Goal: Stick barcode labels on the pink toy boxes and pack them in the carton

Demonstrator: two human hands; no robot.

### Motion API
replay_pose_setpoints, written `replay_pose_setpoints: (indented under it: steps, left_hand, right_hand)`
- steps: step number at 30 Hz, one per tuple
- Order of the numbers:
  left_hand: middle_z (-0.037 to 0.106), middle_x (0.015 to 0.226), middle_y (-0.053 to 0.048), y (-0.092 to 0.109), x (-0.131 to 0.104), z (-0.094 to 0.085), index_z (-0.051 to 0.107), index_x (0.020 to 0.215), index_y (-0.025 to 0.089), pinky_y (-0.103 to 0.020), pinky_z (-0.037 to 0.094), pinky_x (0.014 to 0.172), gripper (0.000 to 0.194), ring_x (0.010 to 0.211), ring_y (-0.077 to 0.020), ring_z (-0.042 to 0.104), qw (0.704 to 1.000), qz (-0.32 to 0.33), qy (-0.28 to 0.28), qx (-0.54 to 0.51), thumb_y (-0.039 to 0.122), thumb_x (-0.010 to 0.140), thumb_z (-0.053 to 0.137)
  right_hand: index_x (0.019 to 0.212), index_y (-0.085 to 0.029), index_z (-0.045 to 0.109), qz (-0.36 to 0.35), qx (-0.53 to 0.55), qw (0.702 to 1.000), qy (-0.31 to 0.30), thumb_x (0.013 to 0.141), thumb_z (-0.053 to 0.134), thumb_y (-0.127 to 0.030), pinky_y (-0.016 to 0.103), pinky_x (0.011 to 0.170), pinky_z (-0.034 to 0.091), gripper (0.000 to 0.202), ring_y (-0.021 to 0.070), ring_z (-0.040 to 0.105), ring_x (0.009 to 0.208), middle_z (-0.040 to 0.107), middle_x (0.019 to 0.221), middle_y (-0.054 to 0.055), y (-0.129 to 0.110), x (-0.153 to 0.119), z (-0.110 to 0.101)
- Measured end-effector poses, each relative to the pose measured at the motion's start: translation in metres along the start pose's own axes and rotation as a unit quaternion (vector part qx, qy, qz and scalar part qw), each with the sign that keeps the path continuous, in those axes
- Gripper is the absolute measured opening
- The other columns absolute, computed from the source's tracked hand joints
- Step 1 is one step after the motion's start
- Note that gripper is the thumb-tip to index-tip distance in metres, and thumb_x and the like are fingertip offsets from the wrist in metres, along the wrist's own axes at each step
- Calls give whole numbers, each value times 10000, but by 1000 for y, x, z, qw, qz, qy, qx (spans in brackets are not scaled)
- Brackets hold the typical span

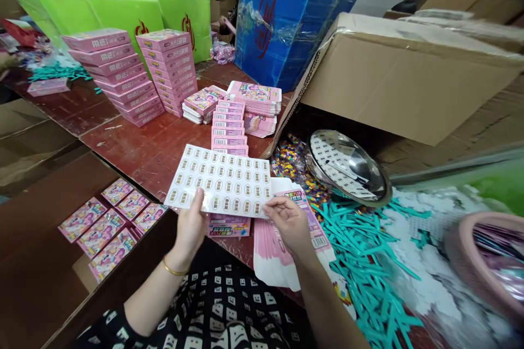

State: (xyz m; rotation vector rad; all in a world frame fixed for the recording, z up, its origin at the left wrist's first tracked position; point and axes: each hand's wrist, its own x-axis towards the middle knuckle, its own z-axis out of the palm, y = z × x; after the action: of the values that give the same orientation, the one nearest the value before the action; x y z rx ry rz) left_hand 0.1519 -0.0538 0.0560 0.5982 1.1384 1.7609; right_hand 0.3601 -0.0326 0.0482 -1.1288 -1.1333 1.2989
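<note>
A white sticker sheet [221, 180] with rows of small oval stickers printed in brown is held up in front of me. My left hand [191, 232] grips its lower left edge, thumb on top and the other fingers hidden underneath. At the lower right corner, the fingers of my right hand [289, 223] are pinched together on the sheet. Under the sheet lies a pink printed box [229, 226], partly covered. Beneath my right hand is a stack of flat pink cartons [270, 251]. A row of overlapping pink boxes [228, 125] extends behind the sheet.
Tall stacks of pink boxes [170, 71] stand at the back left. An open carton [147, 242] at lower left holds several pink boxes. To the right are a metal bowl [382, 191] of sticker sheets, teal plastic sticks [368, 262] and a pink basin [460, 240]. A tilted cardboard box [401, 76] overhangs them.
</note>
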Motion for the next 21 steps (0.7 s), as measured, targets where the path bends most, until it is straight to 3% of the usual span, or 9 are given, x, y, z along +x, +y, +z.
replay_pose_setpoints:
  steps: [3, 4, 7, 9, 13, 17, 21]
  left_hand:
    - [666, 1281, -98, 25, 15, -23, 268, 1539, 302, -360, 521, 992, 972, 1130, -242, 661, 991, 50, -56, 112, 270, 750, 834]
    - [697, 1221, -100, 34, 20, -30, 346, 1504, 284, -357, 559, 930, 944, 1059, -246, 693, 985, 44, -98, 136, 250, 713, 859]
    - [745, 1074, -128, 58, 30, -43, 666, 1161, 157, -329, 612, 784, 557, 923, -262, 728, 963, -15, -197, 182, 257, 658, 884]
    - [762, 973, -126, 66, 33, -46, 698, 1027, 124, -301, 615, 712, 464, 826, -245, 736, 959, -35, -198, 197, 263, 631, 896]
    - [744, 744, -41, 65, 42, -42, 574, 1144, 151, -244, 565, 569, 605, 592, -172, 698, 970, -32, -159, 183, 288, 647, 890]
    - [711, 689, 6, 57, 48, -37, 434, 1174, 198, -241, 543, 573, 619, 569, -165, 691, 978, -39, -149, 141, 375, 728, 827]
    - [655, 621, 42, 57, 45, -34, 497, 990, 208, -163, 457, 482, 395, 486, -111, 614, 977, 16, -163, 140, 401, 784, 772]
  right_hand:
    - [856, -205, 744, -62, -74, 995, 1, 738, 769, -364, 341, 794, 602, 199, 200, 707, 860, 745, 912, 65, -13, 3, -18]
    - [893, -208, 762, -79, -96, 992, -8, 745, 763, -350, 341, 786, 607, 205, 206, 708, 871, 747, 947, 71, -18, 4, -24]
    - [988, -225, 773, -122, -146, 981, -28, 740, 767, -293, 307, 675, 614, 257, 188, 699, 778, 746, 931, 63, -32, 7, -37]
    - [1010, -232, 773, -145, -169, 975, -28, 735, 771, -269, 295, 621, 608, 277, 178, 685, 717, 745, 897, 58, -39, 9, -39]
    - [966, -218, 780, -158, -169, 973, -3, 719, 789, -290, 325, 659, 633, 258, 195, 705, 720, 761, 874, 64, -43, 14, -37]
    - [974, -204, 770, -118, -125, 985, -2, 696, 817, -299, 332, 718, 647, 298, 202, 734, 745, 775, 860, 65, -42, 18, -37]
    - [923, -203, 763, -99, -89, 991, -23, 661, 849, -287, 310, 697, 647, 288, 203, 741, 742, 776, 819, 64, -43, 20, -44]
